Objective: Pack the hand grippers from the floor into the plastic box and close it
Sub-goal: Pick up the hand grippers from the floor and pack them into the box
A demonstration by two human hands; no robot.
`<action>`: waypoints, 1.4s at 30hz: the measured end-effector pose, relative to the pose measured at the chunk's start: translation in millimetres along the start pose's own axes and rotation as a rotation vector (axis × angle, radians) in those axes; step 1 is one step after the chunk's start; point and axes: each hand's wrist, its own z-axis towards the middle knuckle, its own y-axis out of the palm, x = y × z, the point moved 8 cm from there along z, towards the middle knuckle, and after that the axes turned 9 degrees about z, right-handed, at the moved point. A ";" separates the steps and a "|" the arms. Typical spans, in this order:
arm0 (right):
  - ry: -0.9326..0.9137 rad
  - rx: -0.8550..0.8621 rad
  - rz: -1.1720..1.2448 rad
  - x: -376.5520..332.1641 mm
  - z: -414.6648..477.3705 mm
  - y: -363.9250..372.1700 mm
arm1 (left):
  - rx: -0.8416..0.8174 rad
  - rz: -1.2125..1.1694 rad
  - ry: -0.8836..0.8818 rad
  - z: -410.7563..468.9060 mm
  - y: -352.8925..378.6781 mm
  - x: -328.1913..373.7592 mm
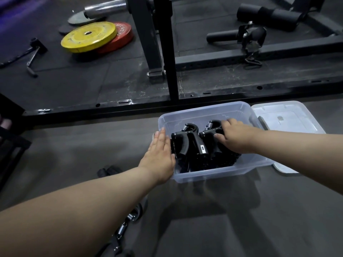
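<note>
A clear plastic box (204, 112) stands open on the floor with several black hand grippers (189, 143) packed upright inside. My left hand (159, 154) lies flat against the box's left wall, fingers straight. My right hand (233, 138) reaches into the box and rests on the top of the right-hand gripper (211, 129), fingers curled over it. The box's lid (289, 115) lies flat on the floor just right of the box. More black grippers (130, 217) lie on the floor under my left forearm, partly hidden, and another dark piece (109, 170) lies left of the box.
A black steel rack frame (167, 52) runs across the floor right behind the box. Yellow and red weight plates (89, 37) lie at the back left beside a barbell end (104, 10). Black foam rollers (269, 13) sit back right. A dark bench edge (11, 143) is at the left.
</note>
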 end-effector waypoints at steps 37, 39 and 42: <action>-0.588 -0.091 -0.231 -197.3 -14.6 66.7 | -0.332 -0.017 -0.475 -140.7 27.5 -121.1; -0.599 -0.069 -0.241 -199.5 -16.2 63.7 | -0.350 -0.071 -0.474 -133.1 43.7 -118.0; -0.616 -0.012 -0.242 -200.5 -19.5 63.5 | -0.356 -0.142 -0.458 -116.7 65.9 -121.5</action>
